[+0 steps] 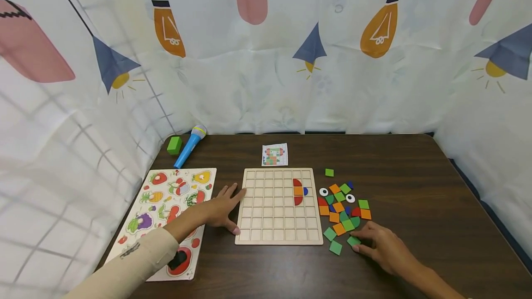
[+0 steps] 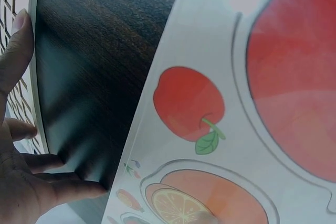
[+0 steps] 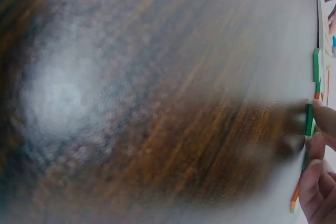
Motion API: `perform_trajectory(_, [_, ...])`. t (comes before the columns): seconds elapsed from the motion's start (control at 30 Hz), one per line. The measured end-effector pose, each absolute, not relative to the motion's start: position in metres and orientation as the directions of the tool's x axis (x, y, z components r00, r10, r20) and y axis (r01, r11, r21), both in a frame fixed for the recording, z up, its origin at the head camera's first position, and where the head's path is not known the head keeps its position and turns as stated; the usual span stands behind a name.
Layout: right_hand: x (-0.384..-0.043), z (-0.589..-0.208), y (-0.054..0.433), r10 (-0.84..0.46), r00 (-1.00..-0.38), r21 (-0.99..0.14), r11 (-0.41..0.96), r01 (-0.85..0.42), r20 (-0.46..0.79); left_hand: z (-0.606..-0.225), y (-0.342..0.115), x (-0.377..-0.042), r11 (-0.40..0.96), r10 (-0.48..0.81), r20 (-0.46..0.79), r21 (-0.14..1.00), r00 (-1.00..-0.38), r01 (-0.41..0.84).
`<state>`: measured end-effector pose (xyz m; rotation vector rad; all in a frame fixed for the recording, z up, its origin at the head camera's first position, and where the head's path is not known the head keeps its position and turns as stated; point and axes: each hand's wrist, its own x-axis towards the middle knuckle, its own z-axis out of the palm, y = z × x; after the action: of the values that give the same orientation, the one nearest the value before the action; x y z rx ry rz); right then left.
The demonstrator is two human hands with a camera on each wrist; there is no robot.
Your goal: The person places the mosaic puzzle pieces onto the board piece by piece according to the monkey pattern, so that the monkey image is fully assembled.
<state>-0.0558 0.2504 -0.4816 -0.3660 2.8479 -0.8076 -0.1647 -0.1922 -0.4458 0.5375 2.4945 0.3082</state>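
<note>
The right hand (image 1: 377, 245) pinches a flat green tile (image 1: 353, 241) between thumb and fingertips; the left hand (image 1: 219, 209) is spread, grasping nothing, its thumb and fingertips on the left edge of a pale wooden grid board (image 1: 267, 212). The tile is square, mid-green and thin (edge-on in the right wrist view, it is a narrow strip), and sits low on the dark table (image 1: 407, 174), at the near end of the loose pieces right of the board.

The board shows seven columns and seven rows of square cells. Four pieces lie in it, towards the upper right: two red rounded pieces (image 1: 298, 200), one orange square (image 1: 298, 191) between them, and one blue rounded piece (image 1: 305, 191) beside that. Among the loose pieces are two black-and-white eye discs (image 1: 350, 198) and six orange tiles (image 1: 334, 217); the blue ones overlap too much to count.

There is one pattern card (image 1: 275, 155) behind the board, and, to the left, one fruit board (image 1: 187, 173), one blue microphone (image 1: 189, 149) and one green block (image 1: 174, 146).
</note>
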Motion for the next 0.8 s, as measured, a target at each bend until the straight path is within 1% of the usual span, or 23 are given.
perform_trajectory(0.1, [-0.0563,-0.4816,0.2512,-0.305,-0.949,-0.553,0.806,-0.211,-0.082,-0.4456,-0.1918,-0.165,0.893,0.439,-0.479,0.329,-0.76,0.309])
perform_trajectory(0.4, [-0.0581,-0.4806,0.2487,-0.346,-0.924,-0.593,0.783,-0.187,-0.165,-0.4452,-0.1898,-0.1647,0.901,0.419,-0.492,0.331,-0.763,0.282])
perform_trajectory(0.6, [-0.0599,-0.4821,0.247,-0.377,-0.915,-0.62,0.754,-0.215,-0.142,-0.4422,-0.1885,-0.1626,0.902,0.411,-0.487,0.339,-0.771,0.267])
perform_trajectory(0.8, [-0.0639,-0.4772,0.243,-0.39,-0.911,-0.648,0.73,-0.216,-0.135,-0.4421,-0.1883,-0.1617,0.902,0.408,-0.487,0.344,-0.773,0.26])
